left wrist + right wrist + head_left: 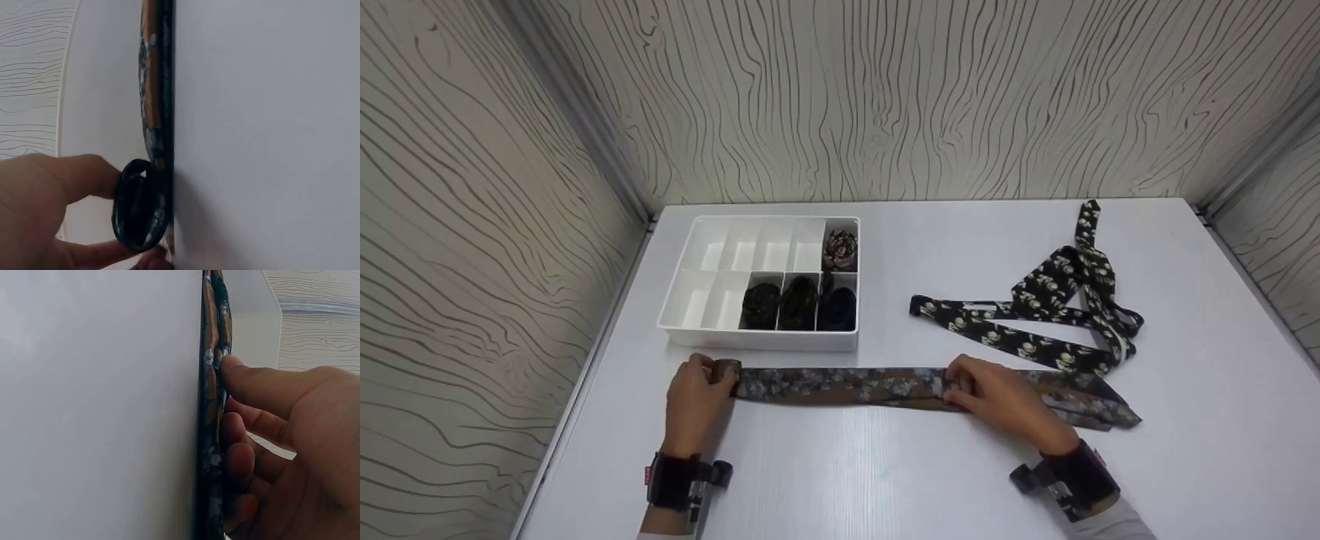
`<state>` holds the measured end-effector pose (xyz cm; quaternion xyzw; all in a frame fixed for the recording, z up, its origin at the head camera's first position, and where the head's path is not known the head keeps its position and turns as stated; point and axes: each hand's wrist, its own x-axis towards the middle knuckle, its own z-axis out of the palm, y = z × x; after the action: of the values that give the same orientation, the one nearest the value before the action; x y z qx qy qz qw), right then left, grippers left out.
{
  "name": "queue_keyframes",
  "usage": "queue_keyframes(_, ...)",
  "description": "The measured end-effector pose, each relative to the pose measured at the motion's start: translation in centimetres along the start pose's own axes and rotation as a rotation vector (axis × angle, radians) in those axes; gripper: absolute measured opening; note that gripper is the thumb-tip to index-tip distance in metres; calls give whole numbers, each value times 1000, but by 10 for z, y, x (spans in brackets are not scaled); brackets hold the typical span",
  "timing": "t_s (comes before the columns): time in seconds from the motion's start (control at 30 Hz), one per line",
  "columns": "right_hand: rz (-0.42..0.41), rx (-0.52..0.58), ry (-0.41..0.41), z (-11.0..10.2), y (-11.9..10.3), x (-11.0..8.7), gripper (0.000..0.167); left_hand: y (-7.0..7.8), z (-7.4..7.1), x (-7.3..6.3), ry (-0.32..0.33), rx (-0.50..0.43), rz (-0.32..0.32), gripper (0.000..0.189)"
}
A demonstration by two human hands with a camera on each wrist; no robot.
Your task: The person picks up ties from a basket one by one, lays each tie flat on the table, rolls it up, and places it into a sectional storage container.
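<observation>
A brown and dark necktie [840,385] with grey-blue flowers lies stretched sideways along the front of the white table. Its left end is wound into a small roll [139,211], which my left hand [694,401] grips between thumb and fingers. Farther right, my right hand [1005,397] pinches the folded layers of the same tie between thumb [264,385] and curled fingers. Beyond that hand, the wide pointed end [1099,405] lies loose on the table.
Behind the tie stands a white divided box [757,341]; several of its compartments hold rolled dark ties [799,304], and a patterned roll [840,250] sits at its back right. A black tie with pale flowers [1027,345] lies loosely looped at the right. Patterned walls [885,97] enclose the table.
</observation>
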<state>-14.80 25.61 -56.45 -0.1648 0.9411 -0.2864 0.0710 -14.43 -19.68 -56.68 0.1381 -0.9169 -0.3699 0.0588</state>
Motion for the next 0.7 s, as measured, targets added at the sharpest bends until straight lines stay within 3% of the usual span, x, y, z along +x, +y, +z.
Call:
queue_keyframes(0.1, 4, 0, 4, 0, 0, -1, 18, 4, 3, -1, -19, -51, 20, 27)
queue_keyframes(0.23, -11, 14, -5, 0, 0, -1, 18, 12, 12, -4, -37, -115, 112, 23)
queue_keyframes(0.33, -21, 23, -10, 1, -1, -1, 18, 17, 19, -6, -41, -94, 181, 20)
queue_keyframes(0.47, -12, 25, -9, 1, -2, 0, 18, 19, 23, -9, 4, -34, 257, 7)
queue_keyframes(0.53, -10, 27, -11, 1, -2, 0, 18, 20, 23, -11, 16, -9, 257, 11)
queue_keyframes(0.7, -8, 28, -10, 0, -2, -1, 18, 23, 24, -15, -26, 60, 132, 37)
